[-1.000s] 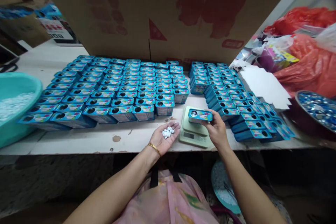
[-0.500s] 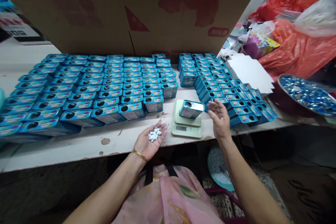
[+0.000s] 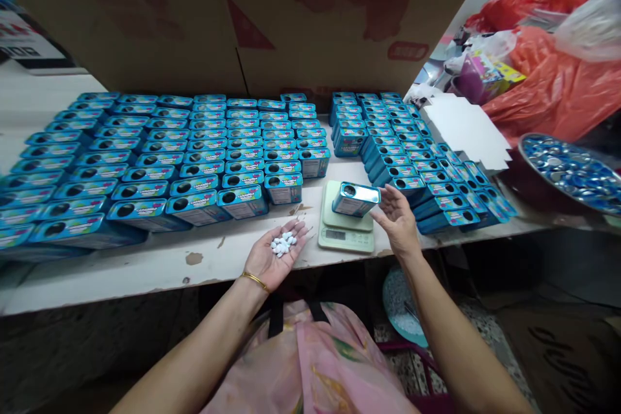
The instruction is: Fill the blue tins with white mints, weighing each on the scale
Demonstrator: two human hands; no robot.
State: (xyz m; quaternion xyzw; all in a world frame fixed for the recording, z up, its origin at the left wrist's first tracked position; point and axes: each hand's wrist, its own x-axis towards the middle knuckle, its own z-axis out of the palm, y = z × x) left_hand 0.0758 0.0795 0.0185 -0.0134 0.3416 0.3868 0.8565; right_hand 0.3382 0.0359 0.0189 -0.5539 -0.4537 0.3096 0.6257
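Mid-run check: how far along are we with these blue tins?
Done: two blocks of blue tins are lined up on the table; their holes are open, contents hidden. In hand: one tin stands on the scale, right hand open beside it, left hand cupping white pellets. Left: likely closing holes; blue round pieces wait in the dish.

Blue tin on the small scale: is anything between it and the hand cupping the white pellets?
Nothing visible. The blue rectangular tin stands on the pale green scale, hole upward; the left hand, cupping small white pellets, lies left of it across open space. The right hand is open beside the tin.
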